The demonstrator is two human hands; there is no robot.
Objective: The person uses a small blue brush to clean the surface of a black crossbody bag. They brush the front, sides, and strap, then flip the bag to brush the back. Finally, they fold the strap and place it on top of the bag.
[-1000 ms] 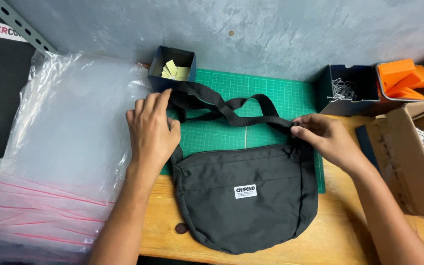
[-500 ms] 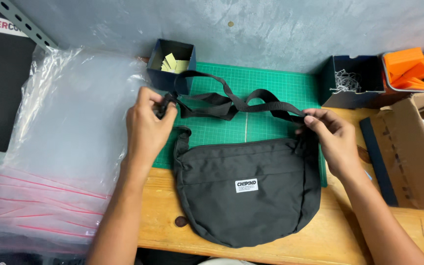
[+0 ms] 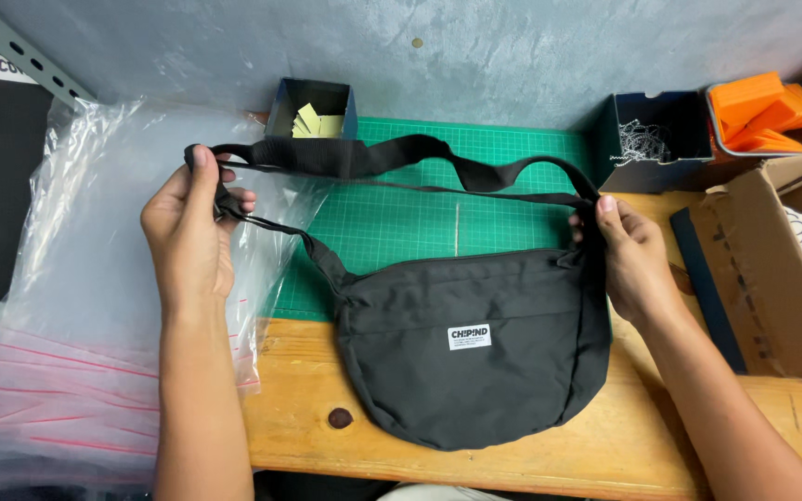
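Since half a second ago, pulled wider: left hand (image 3: 189,232) pinching looped end of black webbing strap (image 3: 392,156), right hand (image 3: 631,260) gripping its other end at black crescent fabric bag (image 3: 475,348), long axis hand-to-hand, bag nearer right.

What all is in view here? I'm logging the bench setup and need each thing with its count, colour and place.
bag: one, black with a small white label, lying on the table's front edge
strap: one, black, stretched between both hands above the bag
cutting mat: one, green, under the bag's top
plastic bags: a stack, clear with pink strips, left
small box: one, dark blue, holding yellowish slips, back centre
chain box: one, dark, back right
orange pieces: several, in a tray, far right
cardboard box: one, brown, right
table: one, wooden
left hand: fingers gripping the strap's left end
right hand: fingers holding the strap at the bag's right corner
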